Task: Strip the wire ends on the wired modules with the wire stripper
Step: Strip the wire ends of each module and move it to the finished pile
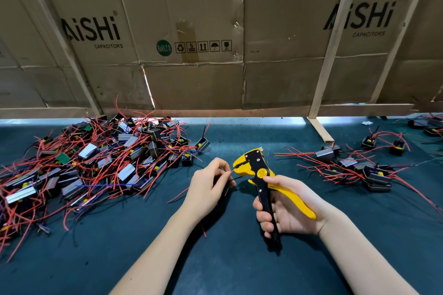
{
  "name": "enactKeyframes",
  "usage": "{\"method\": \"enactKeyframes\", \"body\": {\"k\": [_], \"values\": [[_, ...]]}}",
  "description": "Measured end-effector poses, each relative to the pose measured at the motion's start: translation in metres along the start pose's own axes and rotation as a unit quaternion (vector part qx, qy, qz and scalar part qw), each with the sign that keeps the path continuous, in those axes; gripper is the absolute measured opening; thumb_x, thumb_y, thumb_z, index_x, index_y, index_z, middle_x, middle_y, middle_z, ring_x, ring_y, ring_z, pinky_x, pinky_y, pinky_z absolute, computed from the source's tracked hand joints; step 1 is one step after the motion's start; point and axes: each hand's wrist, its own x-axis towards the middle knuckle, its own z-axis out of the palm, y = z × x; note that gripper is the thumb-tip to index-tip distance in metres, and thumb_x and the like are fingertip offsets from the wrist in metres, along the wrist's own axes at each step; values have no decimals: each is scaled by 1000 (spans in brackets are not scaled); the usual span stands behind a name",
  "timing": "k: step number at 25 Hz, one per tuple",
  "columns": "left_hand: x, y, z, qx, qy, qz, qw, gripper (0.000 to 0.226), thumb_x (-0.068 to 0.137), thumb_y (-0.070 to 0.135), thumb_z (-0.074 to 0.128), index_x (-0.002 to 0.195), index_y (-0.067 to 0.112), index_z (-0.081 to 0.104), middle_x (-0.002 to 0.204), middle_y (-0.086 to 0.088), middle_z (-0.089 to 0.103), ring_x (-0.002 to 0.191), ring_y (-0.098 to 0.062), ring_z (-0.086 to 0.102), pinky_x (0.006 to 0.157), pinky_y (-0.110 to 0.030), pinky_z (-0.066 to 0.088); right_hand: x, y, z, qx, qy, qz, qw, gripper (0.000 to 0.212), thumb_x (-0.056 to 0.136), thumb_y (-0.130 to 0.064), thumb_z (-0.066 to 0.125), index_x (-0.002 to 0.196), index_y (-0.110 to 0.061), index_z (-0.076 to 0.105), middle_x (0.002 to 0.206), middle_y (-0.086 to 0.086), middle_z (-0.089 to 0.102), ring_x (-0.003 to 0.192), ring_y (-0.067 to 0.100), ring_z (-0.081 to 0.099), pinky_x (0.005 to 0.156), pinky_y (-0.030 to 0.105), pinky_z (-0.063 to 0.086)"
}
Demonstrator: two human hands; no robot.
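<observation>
Two hands (208, 184) hold red wire (232, 171), wire stripper (261, 175).

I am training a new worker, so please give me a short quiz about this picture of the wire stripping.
1. True or false: the right hand grips the wire stripper.
2. What does the left hand pinch? A) red wire B) a screwdriver C) a tape roll
3. On which side is the bigger pile of modules: left or right?

Key: 1 true; 2 A; 3 left.
</observation>
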Motion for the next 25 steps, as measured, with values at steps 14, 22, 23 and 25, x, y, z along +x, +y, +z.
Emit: {"method": "enactKeyframes", "body": {"k": [14,22,23,25], "values": [[-1,0,-2,-26,-12,-18,999,10,98,14,53,91,22,52,75,11,73,65,-10,63,72,-31,51,1,-2,3,11,101,-25,995,55,75,-68,53,60,-15,49,50,-3,30,35,10,28,39,23,32],[0,0,-4,-14,-28,1,1000,6,88,15,69,87,18,63,73,9,72,69,-11,67,72,-23,52,-1,5,3,67,40,-50,996,50,84,-52,59,85,-2,59,78,17,53,68,32,55,76,43,53],[0,-1,-5,-11,-29,3,1000,6,88,14,68,86,18,64,72,10,72,69,-11,67,72,-22,52,0,4,3,77,50,-52,994,49,82,-49,61,86,-1,58,79,18,53,68,32,55,75,43,54],[1,-2,-5,-20,-25,-7,999,8,89,11,67,85,18,65,71,10,72,70,-9,67,71,-19,51,0,3,2,102,69,-54,991,48,78,-46,64,87,0,58,79,19,54,67,32,55,74,43,54]]}}
